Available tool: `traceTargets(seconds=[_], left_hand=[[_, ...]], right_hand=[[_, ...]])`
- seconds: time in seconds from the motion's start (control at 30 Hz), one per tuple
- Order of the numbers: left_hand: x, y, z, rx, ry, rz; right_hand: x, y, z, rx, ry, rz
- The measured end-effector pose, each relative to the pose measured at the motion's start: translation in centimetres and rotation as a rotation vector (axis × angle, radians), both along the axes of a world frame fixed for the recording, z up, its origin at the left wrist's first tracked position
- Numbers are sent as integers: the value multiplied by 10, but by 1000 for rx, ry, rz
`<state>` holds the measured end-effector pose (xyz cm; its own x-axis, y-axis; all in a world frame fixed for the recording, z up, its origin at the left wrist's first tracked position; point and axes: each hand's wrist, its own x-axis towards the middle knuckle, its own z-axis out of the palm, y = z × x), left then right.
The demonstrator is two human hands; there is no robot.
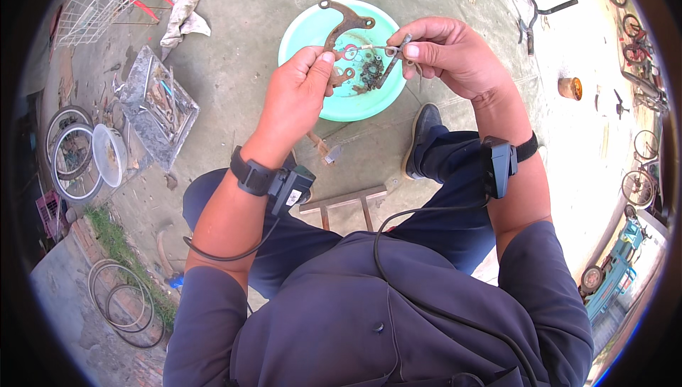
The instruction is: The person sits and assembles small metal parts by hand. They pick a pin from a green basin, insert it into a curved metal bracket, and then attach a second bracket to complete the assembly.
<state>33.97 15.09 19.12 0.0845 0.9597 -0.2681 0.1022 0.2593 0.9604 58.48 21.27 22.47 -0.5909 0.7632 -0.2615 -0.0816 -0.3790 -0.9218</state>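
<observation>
Holding a rusty curved metal bracket (342,31) upright, the left hand (295,99) pinches its lower end between thumb and fingers, its grip closed on the part. The right hand (447,53) has its grip closed on a small grey metal piece (395,51), and a thin wire or spring (366,47) runs from that piece across to the bracket. Both hands are raised above a light green plastic basin (305,28) that sits on the concrete ground and has a pile of small dark parts (369,74) inside. Off to the left lie a metal tray of tools (158,103), a crumpled rag (183,14), a wire basket (92,0) and bicycle wheels (71,149).
</observation>
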Motion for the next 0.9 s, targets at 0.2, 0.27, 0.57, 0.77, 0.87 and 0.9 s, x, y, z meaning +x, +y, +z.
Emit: traceTargets(seconds=[0.2,0.27,0.57,0.77,0.87,0.9], left_hand=[[2,4,1,10,43,52],[4,4,4,17,38,49],[-4,8,10,-106,-119,-64],[-12,10,14,-270,-283,-135],[-18,14,15,-262,-257,-246],[-19,14,15,-277,-247,-258]], right_hand=[[-17,-8,-6,-22,-58,61],[-19,-9,-6,-30,-66,81],[-26,-11,-11,-47,-97,111],[-23,-9,-9,-62,-134,123],[-24,-9,-10,-63,-156,124],[-25,-9,-10,-64,-186,123]])
